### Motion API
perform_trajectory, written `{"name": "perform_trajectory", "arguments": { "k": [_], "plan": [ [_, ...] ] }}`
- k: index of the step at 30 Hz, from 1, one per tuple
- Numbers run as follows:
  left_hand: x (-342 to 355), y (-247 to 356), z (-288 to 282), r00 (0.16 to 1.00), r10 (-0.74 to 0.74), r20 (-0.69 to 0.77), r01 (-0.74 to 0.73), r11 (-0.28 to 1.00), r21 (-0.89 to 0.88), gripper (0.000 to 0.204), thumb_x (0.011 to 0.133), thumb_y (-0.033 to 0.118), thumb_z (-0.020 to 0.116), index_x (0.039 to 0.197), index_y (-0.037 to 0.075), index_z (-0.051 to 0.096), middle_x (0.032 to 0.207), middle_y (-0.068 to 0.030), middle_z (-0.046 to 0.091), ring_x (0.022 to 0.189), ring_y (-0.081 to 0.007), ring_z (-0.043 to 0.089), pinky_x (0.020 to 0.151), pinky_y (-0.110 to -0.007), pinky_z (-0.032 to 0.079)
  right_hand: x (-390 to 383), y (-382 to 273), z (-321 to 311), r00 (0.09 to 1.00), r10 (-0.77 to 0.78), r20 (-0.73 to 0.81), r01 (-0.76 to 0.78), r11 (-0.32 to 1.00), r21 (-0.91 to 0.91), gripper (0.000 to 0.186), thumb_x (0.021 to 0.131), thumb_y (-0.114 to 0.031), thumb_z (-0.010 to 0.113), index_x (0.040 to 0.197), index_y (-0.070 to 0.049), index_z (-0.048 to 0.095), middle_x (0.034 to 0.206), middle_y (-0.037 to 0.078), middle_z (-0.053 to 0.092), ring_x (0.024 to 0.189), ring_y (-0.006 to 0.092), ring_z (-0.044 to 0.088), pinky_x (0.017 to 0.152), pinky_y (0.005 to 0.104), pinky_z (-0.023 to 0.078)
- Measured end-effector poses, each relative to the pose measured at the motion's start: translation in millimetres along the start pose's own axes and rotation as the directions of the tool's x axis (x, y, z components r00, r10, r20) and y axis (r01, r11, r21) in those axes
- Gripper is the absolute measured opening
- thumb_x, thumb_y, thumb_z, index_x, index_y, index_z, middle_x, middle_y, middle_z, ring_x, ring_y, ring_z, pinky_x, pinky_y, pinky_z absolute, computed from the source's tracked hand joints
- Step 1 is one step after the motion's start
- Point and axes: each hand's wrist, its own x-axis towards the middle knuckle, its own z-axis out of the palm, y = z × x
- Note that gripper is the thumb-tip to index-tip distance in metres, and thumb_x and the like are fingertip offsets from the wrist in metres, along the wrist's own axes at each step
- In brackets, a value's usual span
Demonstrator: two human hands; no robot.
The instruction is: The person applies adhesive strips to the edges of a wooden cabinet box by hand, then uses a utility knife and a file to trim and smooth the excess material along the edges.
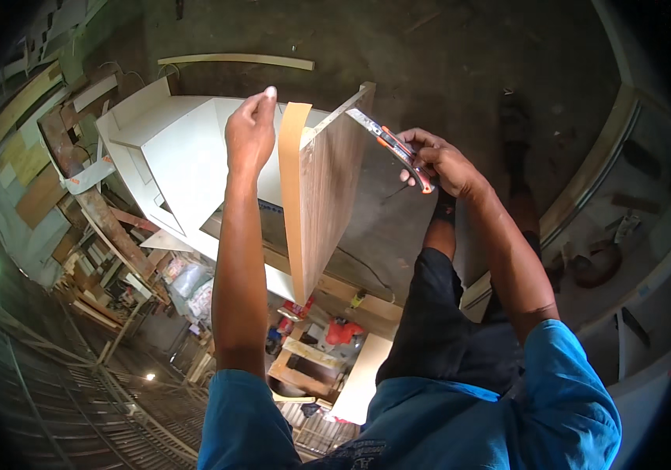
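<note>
In my right hand (439,160) is a snap-off utility knife (398,147) with an orange and grey handle, its blade out and slanting up to the left. The blade tip lies near the top end of a wood-grain board (339,180) standing on edge. An orange-tan strip of edge banding (293,180) runs along the board's near edge, and its upper end stands slightly off the board. To the left of the strip, my left hand (251,135) is raised with curled fingers, apart from the strip. A pale spot shows at its fingertip; anything within the fingers is hidden.
A white cabinet carcass (187,149) stands behind the board on the left. A long thin wooden strip (234,59) lies on the floor beyond. Offcuts (89,290) are piled at left, and a red cloth (343,332) lies among items below the board.
</note>
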Motion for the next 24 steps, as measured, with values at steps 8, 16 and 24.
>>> {"name": "perform_trajectory", "arguments": {
  "k": [8,16,24],
  "plan": [
    [51,-9,52,0.946,-0.108,0.306,0.004,0.946,0.324,0.07,0.098,0.061,0.045,0.077,0.0,0.071,0.074,-0.0163,0.07,0.076,-0.0326,0.067,0.076,-0.041,0.05,76,5,17,0.963,0.26,0.066,-0.239,0.943,-0.233,0.043,0.102,-0.041,0.054,0.132,-0.01,0.059,0.068,0.001,0.059,0.05,0.0062,0.052,0.042,0.022,0.042],
    [58,7,66,0.929,0.006,0.37,-0.193,0.86,0.472,0.077,0.097,0.063,0.045,0.055,0.001,0.059,0.053,-0.0179,0.054,0.053,-0.0361,0.054,0.059,-0.048,0.044,107,-19,45,0.923,0.354,0.149,-0.258,0.859,-0.442,0.038,0.1,-0.041,0.059,0.131,-0.02,0.066,0.062,-0.002,0.053,0.045,0.0046,0.046,0.04,0.0217,0.037],
    [54,7,70,0.956,0.069,0.286,-0.192,0.885,0.425,0.081,0.096,0.066,0.043,0.051,0.001,0.058,0.05,-0.0186,0.053,0.051,-0.0379,0.054,0.059,-0.05,0.044,107,-26,51,0.929,0.29,0.229,-0.096,0.787,-0.609,0.039,0.1,-0.046,0.058,0.129,-0.023,0.068,0.061,-0.001,0.052,0.045,0.0057,0.046,0.041,0.0232,0.038]
  ]
}}
